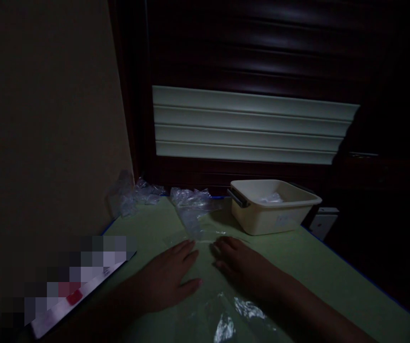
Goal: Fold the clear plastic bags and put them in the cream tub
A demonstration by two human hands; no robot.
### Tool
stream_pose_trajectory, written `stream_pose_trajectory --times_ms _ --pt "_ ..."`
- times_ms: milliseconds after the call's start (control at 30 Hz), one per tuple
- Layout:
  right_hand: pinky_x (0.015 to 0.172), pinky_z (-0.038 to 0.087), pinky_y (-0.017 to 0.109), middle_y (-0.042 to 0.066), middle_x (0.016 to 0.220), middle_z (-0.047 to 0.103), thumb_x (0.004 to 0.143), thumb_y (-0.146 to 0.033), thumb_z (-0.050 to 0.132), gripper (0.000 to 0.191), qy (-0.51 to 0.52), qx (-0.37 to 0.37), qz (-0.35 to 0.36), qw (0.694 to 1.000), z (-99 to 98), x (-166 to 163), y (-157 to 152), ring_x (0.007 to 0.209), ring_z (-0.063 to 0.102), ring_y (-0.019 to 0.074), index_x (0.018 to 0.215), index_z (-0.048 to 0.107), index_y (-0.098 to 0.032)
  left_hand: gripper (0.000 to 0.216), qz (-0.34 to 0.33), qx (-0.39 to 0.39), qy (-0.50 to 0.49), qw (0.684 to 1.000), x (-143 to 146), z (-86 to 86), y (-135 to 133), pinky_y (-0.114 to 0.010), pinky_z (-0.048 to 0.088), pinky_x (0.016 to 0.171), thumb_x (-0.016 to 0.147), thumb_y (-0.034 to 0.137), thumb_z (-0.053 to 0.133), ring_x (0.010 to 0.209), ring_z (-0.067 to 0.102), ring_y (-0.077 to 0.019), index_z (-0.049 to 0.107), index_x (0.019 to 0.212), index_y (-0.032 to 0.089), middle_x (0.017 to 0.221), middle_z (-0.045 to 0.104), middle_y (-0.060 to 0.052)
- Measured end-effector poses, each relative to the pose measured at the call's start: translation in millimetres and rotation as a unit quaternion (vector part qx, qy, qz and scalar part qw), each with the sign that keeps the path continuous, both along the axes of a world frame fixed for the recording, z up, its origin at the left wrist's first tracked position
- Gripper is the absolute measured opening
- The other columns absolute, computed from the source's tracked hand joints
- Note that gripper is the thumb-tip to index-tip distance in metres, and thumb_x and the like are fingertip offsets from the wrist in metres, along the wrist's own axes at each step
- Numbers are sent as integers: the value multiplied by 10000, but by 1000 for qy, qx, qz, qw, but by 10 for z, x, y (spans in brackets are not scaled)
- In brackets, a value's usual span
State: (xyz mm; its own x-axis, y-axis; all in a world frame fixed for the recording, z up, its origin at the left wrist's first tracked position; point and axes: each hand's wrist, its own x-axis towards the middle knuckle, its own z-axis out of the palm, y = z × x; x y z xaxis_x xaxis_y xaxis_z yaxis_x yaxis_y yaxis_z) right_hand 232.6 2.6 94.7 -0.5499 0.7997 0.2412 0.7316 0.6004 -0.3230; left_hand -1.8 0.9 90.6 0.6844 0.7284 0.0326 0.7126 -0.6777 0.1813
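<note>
A clear plastic bag (222,317) lies spread on the green tabletop, shiny near the front and hard to make out between my hands. My left hand (167,276) rests palm down on its left side, fingers stretched and thumb pointing right. On the other side my right hand (238,259) also lies flat, its fingers reaching forward and left. A gap separates the two hands, and neither grips anything. Just beyond the fingertips is a crumpled clear plastic bag (192,205).
A cream plastic bin (279,219) with dark handles stands at the back right, clear plastic inside. More crumpled plastic (129,195) lies by the wall at the back left. A white-edged flat object (83,290), partly pixelated, is at the left. The room is dim.
</note>
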Motion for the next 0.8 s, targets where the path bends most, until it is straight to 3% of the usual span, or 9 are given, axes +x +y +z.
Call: stream_pose_trajectory --times_ms 100,233,367,433,500,567,633,700,800 --pt "1026 398 452 209 1340 505 947 -354 447 420 -32 -22 4 999 -62 160 -7 1246 473 293 1278 538 -113 567 4 7 -10 1000 -3 1 30 -482 278 1102 946 446 458 1374 288 -320 440 1384 87 1487 315 -195" --pt "1072 360 451 199 1421 436 951 -449 426 508 -18 -63 2 998 -134 479 116 1302 421 286 1324 512 -114 566 -18 -20 -44 999 16 22 8 -493 295 1094 925 427 500 1371 290 -331 447 1383 98 1488 313 -192" --pt "1055 381 443 199 1407 449 905 -366 529 506 -24 -50 16 998 -48 579 199 1275 450 297 1340 493 -110 616 -25 -30 -45 998 41 57 -47 -523 293 1086 857 409 589 1366 292 -351 459 1375 101 1485 311 -200" --pt "979 448 410 195 1323 526 877 -257 552 444 -7 -19 40 999 94 496 142 1171 535 280 1300 527 -123 620 -30 -18 -47 998 43 60 -60 -540 282 1086 838 403 606 1366 289 -361 473 1364 102 1481 318 -203" --pt "837 506 352 144 1082 652 902 -214 501 256 5 -3 72 997 245 357 26 967 623 231 1109 642 -162 615 -36 -4 -49 998 40 52 -62 -537 276 1092 832 386 610 1365 291 -360 476 1362 103 1482 319 -200" --pt "698 506 274 73 877 669 899 -221 519 169 -2 -4 111 994 310 204 -102 782 627 176 956 673 -182 604 -44 9 -56 997 40 44 -63 -514 289 1095 830 365 611 1359 312 -350 481 1358 101 1476 336 -196" --pt "655 481 254 47 815 679 883 -230 567 119 -15 23 210 977 219 73 -188 719 617 158 892 676 -185 565 -55 25 -78 995 46 40 -75 -484 319 1088 815 322 615 1341 351 -340 514 1328 106 1454 385 -190" --pt "642 470 251 19 731 691 911 -279 559 161 1 84 283 955 -6 -15 -214 681 615 150 825 671 -202 523 -70 37 -109 991 59 44 -102 -461 359 1069 775 265 626 1301 415 -339 563 1275 125 1413 454 -176" --pt "598 477 234 6 751 706 923 -338 550 176 58 56 262 962 -355 -39 -207 680 623 144 830 661 -237 477 -92 33 -135 986 89 62 -155 -430 427 1017 732 226 640 1217 513 -338 615 1203 154 1345 539 -155"
